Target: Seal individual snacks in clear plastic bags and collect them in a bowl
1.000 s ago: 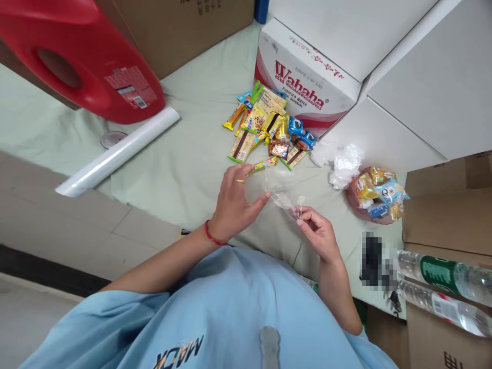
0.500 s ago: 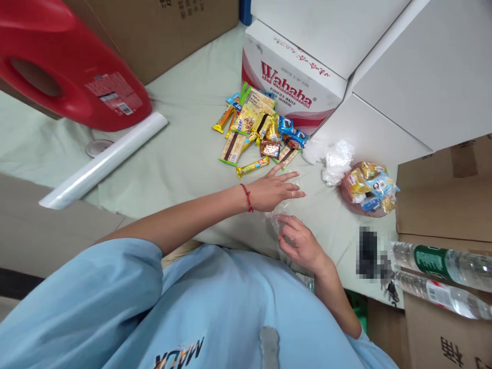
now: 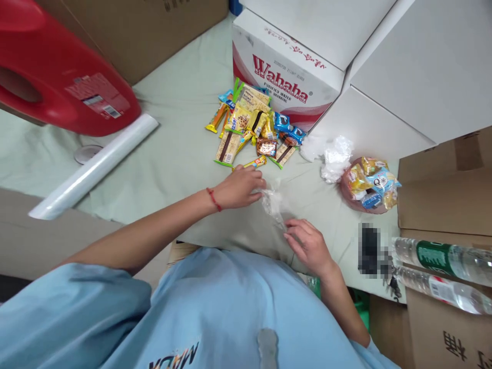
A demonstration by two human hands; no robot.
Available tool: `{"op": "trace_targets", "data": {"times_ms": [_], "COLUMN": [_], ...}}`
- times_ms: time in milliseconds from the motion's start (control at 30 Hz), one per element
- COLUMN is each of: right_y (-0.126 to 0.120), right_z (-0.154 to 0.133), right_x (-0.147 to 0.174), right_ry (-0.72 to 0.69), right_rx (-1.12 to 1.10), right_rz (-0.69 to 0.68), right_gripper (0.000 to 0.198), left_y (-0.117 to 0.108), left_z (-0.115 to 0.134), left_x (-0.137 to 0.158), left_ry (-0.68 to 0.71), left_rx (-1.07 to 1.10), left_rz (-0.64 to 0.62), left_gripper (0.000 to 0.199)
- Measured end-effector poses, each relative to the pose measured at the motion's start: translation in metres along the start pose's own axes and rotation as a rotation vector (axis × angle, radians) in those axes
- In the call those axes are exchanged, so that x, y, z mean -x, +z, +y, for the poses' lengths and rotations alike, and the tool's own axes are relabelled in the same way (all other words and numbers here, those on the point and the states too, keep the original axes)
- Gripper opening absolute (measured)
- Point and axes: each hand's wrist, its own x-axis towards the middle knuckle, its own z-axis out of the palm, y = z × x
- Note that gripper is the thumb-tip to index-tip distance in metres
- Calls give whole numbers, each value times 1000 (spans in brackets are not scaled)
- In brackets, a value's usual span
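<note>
A thin, crumpled clear plastic bag [image 3: 273, 205] is stretched between my two hands above the cloth. My left hand [image 3: 242, 187], with a red cord on its wrist, is closed and pinches the bag's upper left edge. My right hand [image 3: 307, 245] has its fingertips closed on the bag's lower right end. Just beyond my left hand is a small yellow snack bar [image 3: 257, 162], partly hidden by the fingers. Behind it lies a loose pile of wrapped snacks [image 3: 246, 119].
White crumpled plastic [image 3: 337, 156] lies beside a pinkish bowl [image 3: 348, 197] of packaged snacks. A Wahaha carton [image 3: 284, 77] stands behind the pile. At left are a red jug [image 3: 77, 77] and a white roll [image 3: 96, 166]. Water bottles [image 3: 442, 261] lie at right.
My left hand has moved left and curled from spread fingers into a pinch. The clear bag, earlier mostly under that hand, now shows between both hands. My right hand has shifted slightly right.
</note>
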Motion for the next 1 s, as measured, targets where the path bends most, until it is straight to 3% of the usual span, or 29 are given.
{"op": "trace_targets", "data": {"times_ms": [133,267,433,600,733,833,1000], "right_y": [-4,-3,1,6,5,-9,-37], "right_z": [7,9,13,16,21,28,33], "right_x": [2,-5,-10,-4,6,10,-4], "right_ry": [125,153,169,211,240,255,301], "right_rx": [-42,-42,-40,-54,-59,-91,-148], "right_rz": [166,186,155,114,3,-119,-19], "right_gripper": [10,9,11,12,16,19,49], "left_y": [4,19,39,49,47,43,42], "left_z": [-6,7,13,9,12,18,31], "left_x": [37,62,75,85,87,87,88], "left_ry": [-188,-426,-677,-750,-809,-776,-631], "left_rx": [412,713,753,689,888,946,943], "left_rz": [195,326,589,784,835,811,668], "left_gripper": [17,27,33,29,32,32,36]}}
